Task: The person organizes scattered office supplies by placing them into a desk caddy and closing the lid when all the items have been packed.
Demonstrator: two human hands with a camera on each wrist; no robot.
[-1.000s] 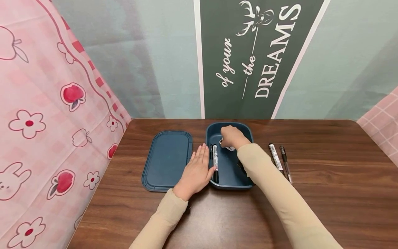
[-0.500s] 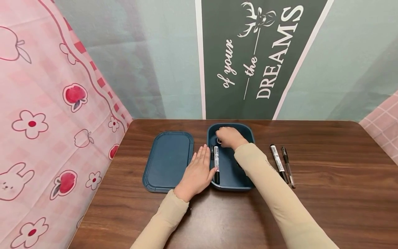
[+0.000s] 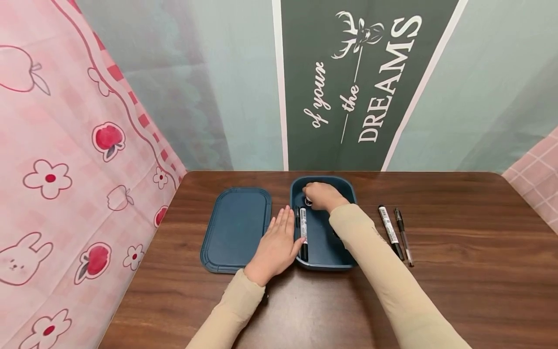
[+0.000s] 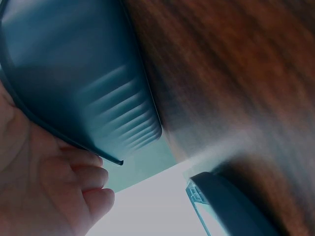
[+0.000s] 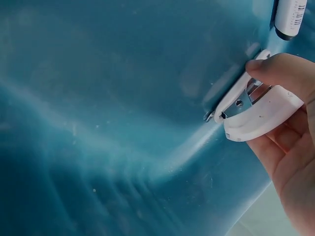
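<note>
In the head view my left hand [image 3: 278, 242] lies along the left side of a dark blue open box [image 3: 324, 265], fingers straight, with the thumb at its rim. The left wrist view shows that palm and fingers [image 4: 93, 187] against the box's wall [image 4: 74, 59]. My right hand [image 3: 323, 195] reaches into the box's far end. Its thumb and fingers grip a small white squeeze tool [image 5: 263, 113] with a riveted metal middle; its exact kind is unclear. Inside, along the left wall, lie a white-and-black marker [image 3: 303, 232] and a dark pen [image 3: 298, 218].
A flat blue lid [image 3: 235, 230] lies left of the box. To the right, another marker [image 3: 390, 231] and a clear-barrelled pen [image 3: 404, 237] rest on the wooden table [image 3: 471, 252]. A printed curtain [image 3: 244, 87] hangs behind; a pink patterned cloth [image 3: 87, 194] stands at the left.
My right hand has shifted a little left with the white tool, toward the box's far left corner. The left hand stays against the box's side.
</note>
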